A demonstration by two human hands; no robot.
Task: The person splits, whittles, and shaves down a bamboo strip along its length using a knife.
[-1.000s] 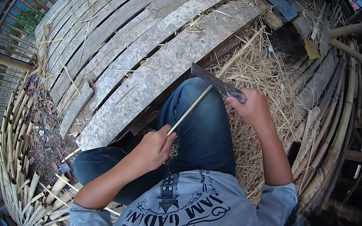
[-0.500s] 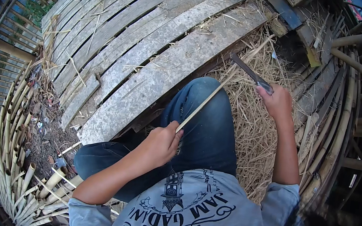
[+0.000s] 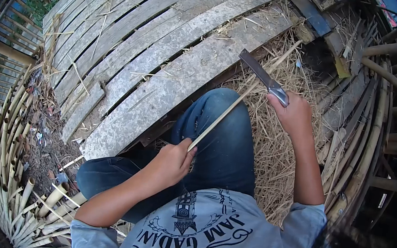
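Observation:
My left hand point(image 3: 176, 159) is closed round the near end of a thin pale bamboo strip point(image 3: 220, 118). The strip slants up and to the right across my raised, jeans-covered knee point(image 3: 226, 142), and its far part lies over the shavings. To the right of the knee, my right hand point(image 3: 295, 113) grips the handle of a long knife point(image 3: 258, 72). Its dark blade points up and to the left and crosses over or close by the strip; whether they touch I cannot tell.
A slatted wooden platform point(image 3: 134, 84) spans the upper left. Pale shavings point(image 3: 275, 168) cover the ground at right. Bamboo poles point(image 3: 52, 199) are bundled at lower left, and more poles point(image 3: 372, 145) line the right side. A bamboo fence point(image 3: 11, 54) stands at far left.
Over the last second the knife has gone from across the strip at my knee to farther up and right, then slightly back left. My left hand still holds the strip, nearly in place.

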